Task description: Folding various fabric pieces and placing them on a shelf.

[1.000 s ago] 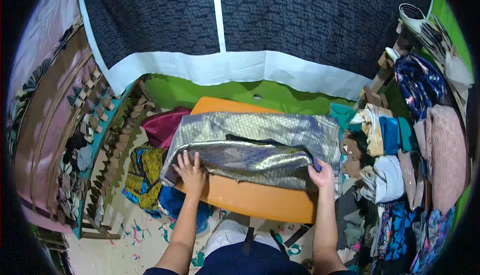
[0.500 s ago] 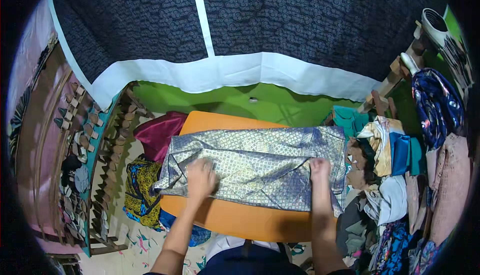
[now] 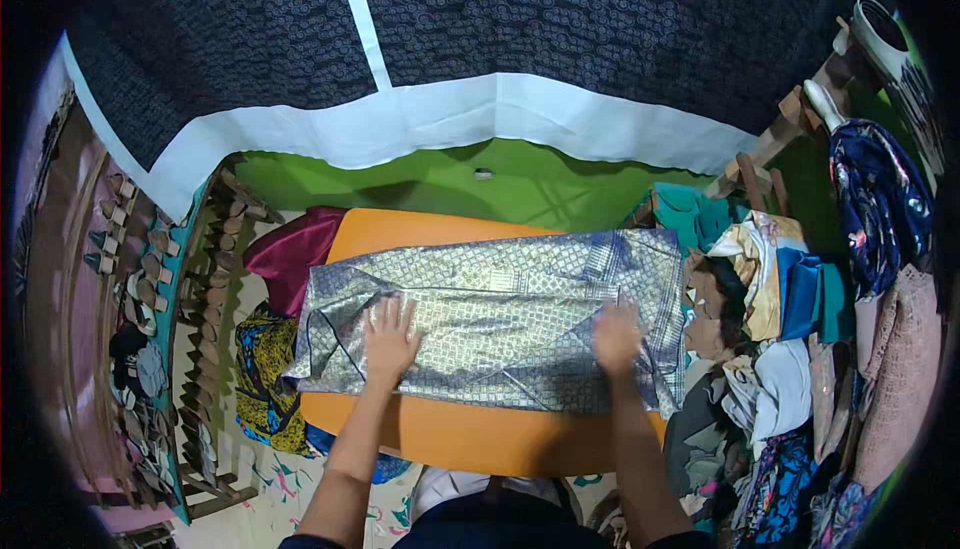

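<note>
Seemingly flat, both hands (image 3: 390, 337) (image 3: 617, 337) press open-palmed on the silver cloth (image 3: 500, 319) beneath.

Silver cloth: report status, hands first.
Left hand and right hand flat, palms down on silver patterned cloth. Cloth spread across orange board. Maroon fabric at left end, clothes pile crowding right edge.

My right hand (image 3: 618, 337) is smeared by motion blur, its fingers indistinct. The shiny silver patterned cloth (image 3: 500, 319) hides most of the orange flat board (image 3: 480, 434). My forearms are cut off by the lower edge.
</note>
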Available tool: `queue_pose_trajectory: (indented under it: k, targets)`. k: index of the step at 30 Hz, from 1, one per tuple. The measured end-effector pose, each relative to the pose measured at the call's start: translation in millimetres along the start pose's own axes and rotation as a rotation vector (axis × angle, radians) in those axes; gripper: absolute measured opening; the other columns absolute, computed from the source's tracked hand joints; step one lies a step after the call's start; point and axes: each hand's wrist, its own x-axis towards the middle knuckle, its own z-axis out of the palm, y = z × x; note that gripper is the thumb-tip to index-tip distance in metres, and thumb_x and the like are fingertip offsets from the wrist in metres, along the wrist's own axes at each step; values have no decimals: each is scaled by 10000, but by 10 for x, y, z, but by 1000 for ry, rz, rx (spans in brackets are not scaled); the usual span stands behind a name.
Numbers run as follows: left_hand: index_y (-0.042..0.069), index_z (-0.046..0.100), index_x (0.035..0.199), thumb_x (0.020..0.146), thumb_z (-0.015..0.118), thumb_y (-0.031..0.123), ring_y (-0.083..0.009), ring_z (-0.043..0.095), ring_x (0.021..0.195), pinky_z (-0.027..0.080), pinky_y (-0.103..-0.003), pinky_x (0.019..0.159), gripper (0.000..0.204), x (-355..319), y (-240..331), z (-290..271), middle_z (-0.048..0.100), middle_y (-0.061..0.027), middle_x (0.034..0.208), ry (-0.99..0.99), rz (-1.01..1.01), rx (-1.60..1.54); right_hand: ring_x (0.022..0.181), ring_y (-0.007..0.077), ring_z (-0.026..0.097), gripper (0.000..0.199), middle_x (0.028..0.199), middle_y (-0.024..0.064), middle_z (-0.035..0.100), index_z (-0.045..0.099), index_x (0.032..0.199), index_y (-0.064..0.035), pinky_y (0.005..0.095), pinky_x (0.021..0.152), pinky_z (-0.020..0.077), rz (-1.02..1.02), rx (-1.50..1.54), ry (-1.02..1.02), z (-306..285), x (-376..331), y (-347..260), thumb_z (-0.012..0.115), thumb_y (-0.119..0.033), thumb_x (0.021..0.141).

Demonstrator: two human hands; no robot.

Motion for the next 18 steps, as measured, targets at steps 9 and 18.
queue_pose_trajectory:
  k: [9,18]
  targets:
    - [174,353,1331,877,393,416,-298,248,1289,137,-509,1048,516,-461,745,121,256,-122,1411,-14,49,-131,1317,333,171,477,1412,173,222,333,1330,-90,617,995,107,16,-479,89,-464,-255,-437,389,-275,894]
    - [187,394,1308,855,433,442,-278,280,1277,176,-494,1040,522,-965,975,-108,287,-94,1399,-54,89,-216,1307,351,185,506,1409,169,227,370,1307,-68,579,1032,71,-429,-190,-293,-257,-1113,-1576,435,-324,876]
